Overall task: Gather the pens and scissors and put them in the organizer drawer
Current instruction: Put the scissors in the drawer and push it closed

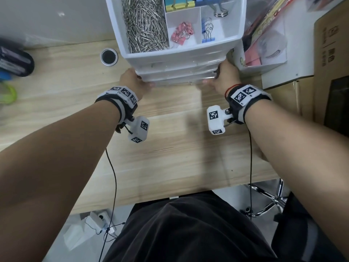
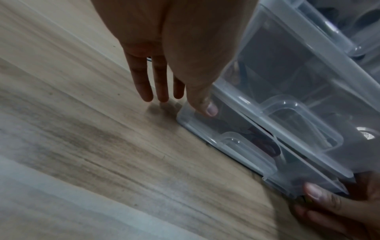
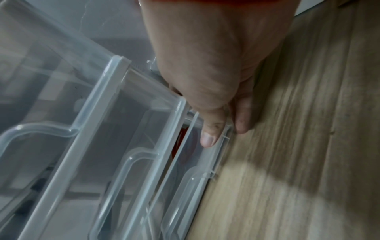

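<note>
A translucent plastic organizer (image 1: 179, 61) with stacked drawers stands at the back of the wooden desk. Its bottom drawer (image 1: 177, 83) sits almost flush with the ones above. My left hand (image 1: 132, 80) is at the drawer's left corner: the thumb (image 2: 211, 110) presses the drawer front (image 2: 236, 146) and the fingers lie straight along the side. My right hand (image 1: 224, 76) mirrors it at the right corner, thumb (image 3: 207, 141) flat on the front. Dark and red shapes (image 3: 180, 138) show through the plastic; I cannot tell what they are. No pens or scissors lie in plain sight.
The organizer's top tray holds paper clips (image 1: 145, 25) and pink (image 1: 182, 33) and blue binder clips (image 1: 207, 33). A cable hole (image 1: 109, 57) and a dark pouch (image 1: 15, 61) sit left. A white box (image 1: 264, 53) and a cardboard box (image 1: 330, 53) crowd the right.
</note>
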Action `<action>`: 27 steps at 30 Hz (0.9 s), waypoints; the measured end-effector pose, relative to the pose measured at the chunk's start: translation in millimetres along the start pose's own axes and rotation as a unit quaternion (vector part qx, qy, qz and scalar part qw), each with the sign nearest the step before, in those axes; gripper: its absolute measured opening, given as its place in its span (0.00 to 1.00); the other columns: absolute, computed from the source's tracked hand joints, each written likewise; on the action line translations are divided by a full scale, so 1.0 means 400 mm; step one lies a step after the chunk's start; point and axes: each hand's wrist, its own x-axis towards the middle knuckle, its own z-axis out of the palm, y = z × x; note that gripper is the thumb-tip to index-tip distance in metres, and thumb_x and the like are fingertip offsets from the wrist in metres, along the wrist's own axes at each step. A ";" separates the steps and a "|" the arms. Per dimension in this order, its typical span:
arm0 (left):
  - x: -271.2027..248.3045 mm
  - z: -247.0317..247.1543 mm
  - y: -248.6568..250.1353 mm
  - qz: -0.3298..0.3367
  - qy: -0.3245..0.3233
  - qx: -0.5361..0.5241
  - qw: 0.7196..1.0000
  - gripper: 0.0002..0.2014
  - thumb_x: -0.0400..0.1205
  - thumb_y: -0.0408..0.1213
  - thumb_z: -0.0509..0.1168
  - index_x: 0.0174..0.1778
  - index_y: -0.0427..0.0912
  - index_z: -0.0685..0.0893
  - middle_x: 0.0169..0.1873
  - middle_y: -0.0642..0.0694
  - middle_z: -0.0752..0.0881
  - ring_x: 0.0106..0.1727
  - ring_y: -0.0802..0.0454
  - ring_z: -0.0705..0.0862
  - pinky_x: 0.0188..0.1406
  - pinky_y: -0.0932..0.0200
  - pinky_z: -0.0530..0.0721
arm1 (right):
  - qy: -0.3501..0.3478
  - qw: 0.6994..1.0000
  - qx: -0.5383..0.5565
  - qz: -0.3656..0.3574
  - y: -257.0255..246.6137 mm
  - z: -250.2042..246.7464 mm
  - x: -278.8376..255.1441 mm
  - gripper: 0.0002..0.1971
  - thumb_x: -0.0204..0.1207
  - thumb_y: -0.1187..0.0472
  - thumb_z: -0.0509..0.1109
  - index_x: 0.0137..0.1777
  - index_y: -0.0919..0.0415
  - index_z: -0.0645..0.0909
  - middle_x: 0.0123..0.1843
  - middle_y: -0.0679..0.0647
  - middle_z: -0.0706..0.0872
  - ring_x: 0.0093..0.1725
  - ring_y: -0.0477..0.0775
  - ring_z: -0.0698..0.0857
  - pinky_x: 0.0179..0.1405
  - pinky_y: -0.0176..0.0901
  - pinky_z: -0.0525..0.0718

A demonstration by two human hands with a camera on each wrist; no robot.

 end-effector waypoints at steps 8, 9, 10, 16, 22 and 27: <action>0.003 0.020 -0.023 0.003 -0.015 -0.001 1.000 0.25 0.72 0.46 0.79 0.62 0.41 0.82 0.55 0.46 0.89 0.57 0.46 0.86 0.51 0.59 0.77 | 0.011 0.997 0.075 0.007 0.015 0.005 -0.012 0.30 0.72 0.71 0.77 0.73 0.56 0.74 0.64 0.50 0.84 0.59 0.49 0.85 0.65 0.47 0.84; 0.003 0.024 -0.025 0.002 -0.016 -0.004 1.000 0.25 0.73 0.46 0.79 0.62 0.41 0.81 0.55 0.46 0.89 0.57 0.46 0.86 0.51 0.59 0.77 | 0.018 0.997 0.068 0.007 0.020 0.011 -0.014 0.27 0.73 0.71 0.76 0.71 0.57 0.75 0.63 0.51 0.85 0.59 0.51 0.85 0.65 0.50 0.84; 0.001 0.027 -0.025 0.000 -0.018 -0.005 1.000 0.25 0.73 0.46 0.79 0.63 0.42 0.81 0.56 0.46 0.89 0.57 0.46 0.86 0.52 0.59 0.77 | 0.025 0.998 0.055 0.006 0.023 0.014 -0.018 0.24 0.74 0.71 0.75 0.69 0.59 0.77 0.60 0.52 0.86 0.58 0.52 0.86 0.65 0.52 0.84; 0.004 0.042 -0.039 0.003 -0.037 -0.004 0.999 0.29 0.73 0.49 0.78 0.67 0.43 0.79 0.56 0.50 0.88 0.53 0.53 0.87 0.58 0.54 0.82 | 0.090 0.993 0.067 0.035 0.012 0.027 -0.038 0.26 0.75 0.70 0.74 0.74 0.62 0.78 0.57 0.56 0.89 0.58 0.54 0.87 0.67 0.50 0.84; -0.001 0.044 -0.054 0.014 -0.040 -0.027 0.999 0.35 0.73 0.44 0.79 0.74 0.44 0.71 0.63 0.50 0.85 0.56 0.50 0.87 0.63 0.52 0.82 | 0.095 0.992 0.069 0.035 0.010 0.018 -0.046 0.28 0.73 0.68 0.78 0.73 0.61 0.78 0.58 0.55 0.90 0.58 0.54 0.88 0.65 0.51 0.85; 0.012 0.044 -0.059 0.010 -0.049 -0.050 0.997 0.33 0.72 0.42 0.80 0.71 0.45 0.74 0.58 0.51 0.86 0.58 0.52 0.86 0.64 0.54 0.81 | 0.067 0.995 0.074 0.026 0.003 0.008 -0.031 0.26 0.75 0.72 0.73 0.74 0.61 0.76 0.61 0.50 0.84 0.56 0.50 0.85 0.57 0.32 0.81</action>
